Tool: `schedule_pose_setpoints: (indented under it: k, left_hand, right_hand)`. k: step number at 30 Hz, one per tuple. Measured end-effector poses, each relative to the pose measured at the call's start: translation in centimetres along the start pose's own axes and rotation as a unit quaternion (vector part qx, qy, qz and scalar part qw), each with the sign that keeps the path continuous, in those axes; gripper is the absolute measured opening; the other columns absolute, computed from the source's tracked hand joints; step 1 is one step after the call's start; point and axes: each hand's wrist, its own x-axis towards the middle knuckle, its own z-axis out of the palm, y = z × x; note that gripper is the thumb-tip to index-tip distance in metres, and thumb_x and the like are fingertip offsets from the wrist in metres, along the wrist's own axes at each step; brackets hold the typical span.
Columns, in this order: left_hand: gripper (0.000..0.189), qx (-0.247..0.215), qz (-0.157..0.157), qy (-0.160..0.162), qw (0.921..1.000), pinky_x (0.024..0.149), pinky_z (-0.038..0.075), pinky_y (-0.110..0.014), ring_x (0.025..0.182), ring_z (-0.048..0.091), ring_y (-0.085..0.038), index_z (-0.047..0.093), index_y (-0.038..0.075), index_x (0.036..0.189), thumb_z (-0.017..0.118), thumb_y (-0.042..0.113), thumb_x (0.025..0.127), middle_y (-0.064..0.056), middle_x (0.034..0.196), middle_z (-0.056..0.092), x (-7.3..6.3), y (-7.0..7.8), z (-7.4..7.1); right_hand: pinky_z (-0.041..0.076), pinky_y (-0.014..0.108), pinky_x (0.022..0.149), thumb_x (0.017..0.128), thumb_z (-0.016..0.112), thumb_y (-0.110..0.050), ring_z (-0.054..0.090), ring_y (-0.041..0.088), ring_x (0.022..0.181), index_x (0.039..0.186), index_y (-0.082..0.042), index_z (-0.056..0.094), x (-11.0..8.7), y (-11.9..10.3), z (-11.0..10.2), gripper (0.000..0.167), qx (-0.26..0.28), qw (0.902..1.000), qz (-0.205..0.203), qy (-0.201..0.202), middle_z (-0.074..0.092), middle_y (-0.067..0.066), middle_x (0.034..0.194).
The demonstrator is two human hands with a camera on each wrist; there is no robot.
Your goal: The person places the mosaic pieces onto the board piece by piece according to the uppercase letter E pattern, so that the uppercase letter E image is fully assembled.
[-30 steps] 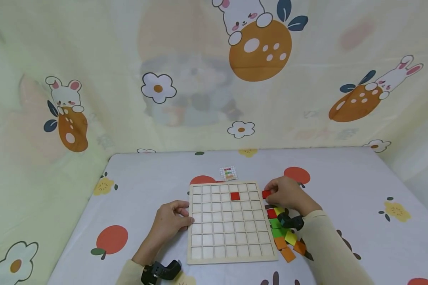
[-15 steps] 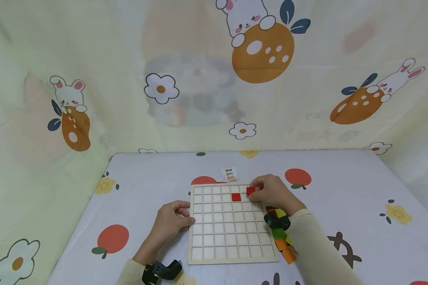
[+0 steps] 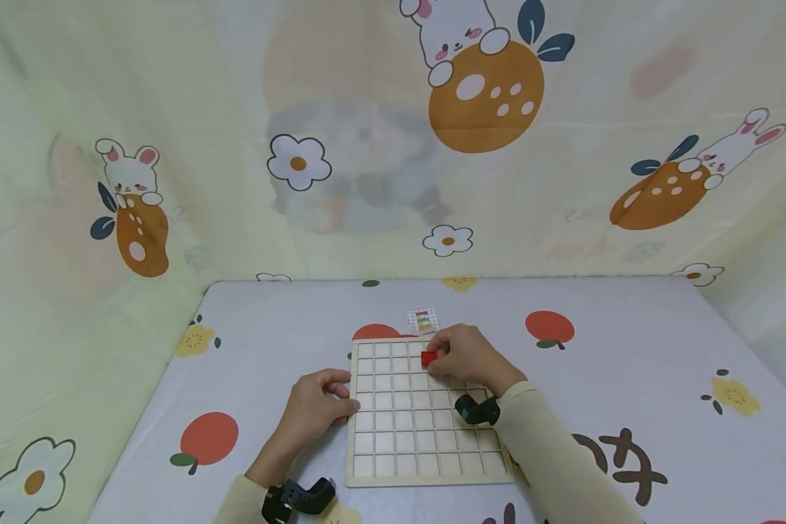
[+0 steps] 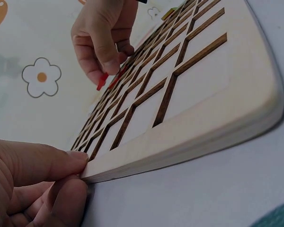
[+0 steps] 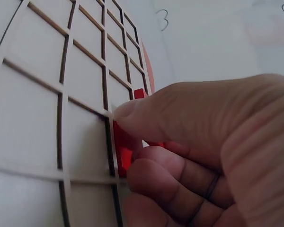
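Note:
A wooden grid board (image 3: 393, 441) with pale square cells lies flat on the table. My left hand (image 3: 317, 407) holds its left edge, thumb (image 4: 78, 158) on the frame and curled fingers at the side. Over the board's far rows, my right hand (image 3: 468, 356) pinches a red square tile (image 4: 102, 81) between thumb and fingertips. The held tile is tilted, and in the right wrist view its top end (image 5: 139, 93) shows past the thumb. A second red tile (image 5: 124, 151) sits in a cell right under the right fingers, partly hidden by them.
A small card (image 3: 423, 320) printed with a coloured grid pattern lies just beyond the board. Loose coloured tiles (image 4: 169, 13) sit at the board's right side, mostly hidden by the right forearm in the head view. A printed cloth covers the table (image 3: 616, 349).
From the board's right side, my right hand has carried the red tile leftward over the far rows to the cell area of the other red tile. My left hand stays at the edge.

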Motion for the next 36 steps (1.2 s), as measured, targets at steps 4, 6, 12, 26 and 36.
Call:
schedule_pose_setpoints:
  k: [4, 6, 12, 26, 36]
  left_hand:
    - [0.047, -0.001, 0.001, 0.0, 1.0, 0.058, 0.06, -0.026, 0.068, 0.061, -0.014, 0.07, -0.004, 0.122, 0.085, -0.004, 0.078, -0.008, 0.089, 0.065, 0.0, 0.0, 0.0]
    - [0.046, -0.002, 0.001, 0.0, 1.0, 0.058, 0.059, -0.025, 0.067, 0.061, -0.014, 0.07, -0.004, 0.122, 0.085, -0.004, 0.078, -0.008, 0.088, 0.065, 0.0, 0.0, 0.0]
    - [0.046, 0.002, 0.002, 0.0, 1.0, 0.058, 0.059, -0.025, 0.067, 0.062, -0.014, 0.071, -0.002, 0.122, 0.086, -0.002, 0.078, -0.007, 0.088, 0.065, 0.0, 0.0, 0.0]
    - [0.046, 0.005, -0.002, 0.002, 1.0, 0.057, 0.059, -0.025, 0.067, 0.062, -0.014, 0.071, -0.002, 0.122, 0.085, -0.003, 0.079, -0.007, 0.088, 0.065, 0.2, -0.1, 0.0]
    - [0.046, 0.0, -0.002, 0.0, 1.0, 0.057, 0.058, -0.024, 0.066, 0.062, -0.014, 0.071, -0.002, 0.122, 0.086, -0.003, 0.079, -0.007, 0.088, 0.065, 0.1, -0.1, -0.1]
  right_hand:
    - [0.048, 0.032, 0.073, 0.084, 0.082, -0.011, 0.056, 0.018, 0.08, 0.096, -0.009, 0.075, 0.2, -0.6, 0.3, 0.015, -0.006, 1.0, -0.007, -0.002, 0.062, 0.001, 0.076]
    - [0.047, 0.031, 0.071, 0.083, 0.082, -0.01, 0.055, 0.018, 0.078, 0.097, -0.008, 0.076, 0.3, -0.8, 0.5, 0.015, -0.008, 0.9999, -0.009, -0.003, 0.061, 0.001, 0.075]
    - [0.045, 0.03, 0.067, 0.083, 0.082, -0.007, 0.054, 0.017, 0.074, 0.098, -0.007, 0.076, 0.4, -1.2, 1.0, 0.016, -0.017, 0.9998, -0.006, 0.0, 0.059, 0.002, 0.072]
    - [0.045, 0.03, 0.067, 0.083, 0.083, -0.007, 0.054, 0.017, 0.075, 0.099, -0.007, 0.076, 0.6, -1.2, 1.6, 0.017, -0.007, 1.0, 0.003, 0.005, 0.059, 0.002, 0.074]
    - [0.049, 0.033, 0.073, 0.087, 0.081, -0.014, 0.056, 0.019, 0.083, 0.111, -0.009, 0.076, 0.4, -0.8, 1.7, 0.025, -0.008, 0.9998, 0.0, 0.017, 0.061, 0.002, 0.085]
